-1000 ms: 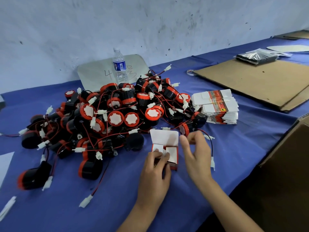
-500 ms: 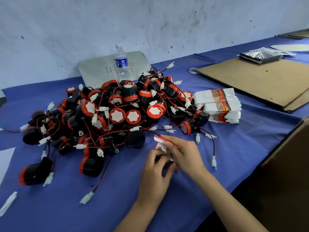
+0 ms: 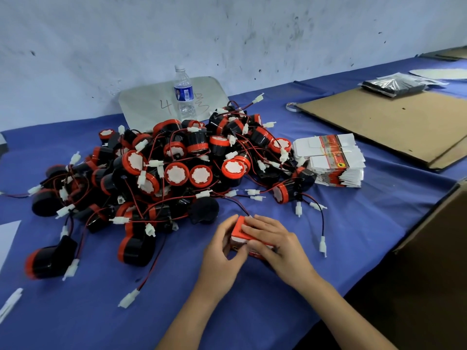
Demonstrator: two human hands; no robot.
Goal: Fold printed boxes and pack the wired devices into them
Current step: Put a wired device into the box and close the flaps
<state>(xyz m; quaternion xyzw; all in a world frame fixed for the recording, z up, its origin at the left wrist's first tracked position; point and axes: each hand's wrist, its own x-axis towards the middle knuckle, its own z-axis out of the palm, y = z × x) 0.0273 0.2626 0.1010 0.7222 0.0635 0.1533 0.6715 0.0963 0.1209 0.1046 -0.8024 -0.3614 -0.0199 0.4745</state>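
Observation:
A small red and white printed box (image 3: 238, 229) stands on the blue tablecloth near the front, its lid folded down. My left hand (image 3: 222, 251) grips its left side, fingers curled round it. My right hand (image 3: 274, 242) lies over the box top, fingers pressing the lid flat. Behind the box spreads a large pile of black and red wired devices (image 3: 161, 173) with white plugs. To the right of the pile sits a banded stack of flat printed boxes (image 3: 333, 160).
A water bottle (image 3: 184, 93) stands before a grey board by the wall. Brown cardboard sheets (image 3: 394, 125) and a bag of dark parts (image 3: 394, 84) lie far right. A large carton (image 3: 434, 261) stands at the table's right edge. Loose plugs and wires (image 3: 322, 245) trail nearby.
The box's white lid flap stood open a second ago. My right hand folded it down and now presses on the closed top, while the left hand kept holding the box.

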